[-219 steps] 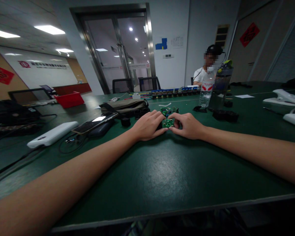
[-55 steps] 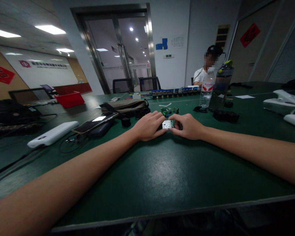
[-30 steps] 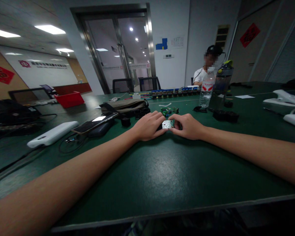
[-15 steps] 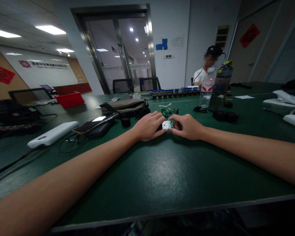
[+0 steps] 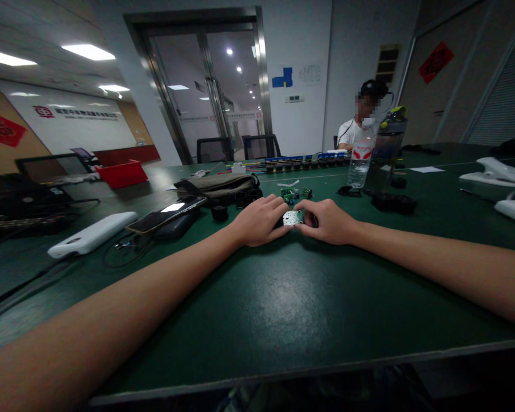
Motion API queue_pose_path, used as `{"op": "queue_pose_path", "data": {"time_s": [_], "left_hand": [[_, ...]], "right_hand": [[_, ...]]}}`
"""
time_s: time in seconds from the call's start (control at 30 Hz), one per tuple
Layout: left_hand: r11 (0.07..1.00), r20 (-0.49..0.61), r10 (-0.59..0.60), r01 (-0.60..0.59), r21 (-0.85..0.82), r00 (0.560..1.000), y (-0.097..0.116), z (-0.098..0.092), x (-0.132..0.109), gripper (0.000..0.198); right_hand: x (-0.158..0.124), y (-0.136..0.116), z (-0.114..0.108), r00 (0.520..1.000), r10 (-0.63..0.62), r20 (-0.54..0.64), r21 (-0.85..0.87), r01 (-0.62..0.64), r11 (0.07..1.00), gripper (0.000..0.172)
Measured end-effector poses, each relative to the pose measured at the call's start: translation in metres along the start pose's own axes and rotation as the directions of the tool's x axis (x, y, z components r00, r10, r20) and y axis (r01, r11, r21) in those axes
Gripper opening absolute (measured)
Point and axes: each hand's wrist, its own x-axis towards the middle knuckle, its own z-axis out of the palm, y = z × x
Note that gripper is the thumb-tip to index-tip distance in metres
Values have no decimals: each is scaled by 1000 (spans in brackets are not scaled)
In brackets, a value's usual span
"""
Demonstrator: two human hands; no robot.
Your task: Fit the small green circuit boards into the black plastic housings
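Note:
A small circuit board (image 5: 292,218), silvery with a green edge at its right, is held between my two hands above the green table (image 5: 283,309). My left hand (image 5: 261,222) is closed around its left end, where a dark part shows by the fingers. On the right end, my right hand (image 5: 326,222) pinches it between thumb and fingers. Just behind the hands lie several loose green circuit boards (image 5: 290,195) with small components. How far the fingers wrap beneath the held board is hidden.
Left of my hands lie a grey-brown bag (image 5: 223,186), a phone (image 5: 167,215) and a white power bank (image 5: 92,234) with cables. To the right stand a water bottle (image 5: 360,163) and a dark tumbler (image 5: 385,151), near black parts (image 5: 393,203). A person (image 5: 360,120) sits across the table.

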Motion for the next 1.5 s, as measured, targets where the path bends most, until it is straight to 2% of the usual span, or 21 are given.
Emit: {"op": "queue_pose_path", "data": {"time_s": [0.63, 1.0, 1.5], "left_hand": [[1000, -21, 12, -12, 0, 1000, -1, 3, 0, 40], [1000, 38, -1, 0, 21, 999, 3, -6, 1, 35], [1000, -5, 11, -11, -2, 1000, -1, 1, 0, 38]], "right_hand": [[0, 1, 0, 1000, 6, 6, 16, -6, 1000, 24], [0, -3, -3, 999, 9, 38, 3, -9, 1000, 25], [0, 2, 1, 1000, 1, 11, 9, -1, 1000, 24]]}}
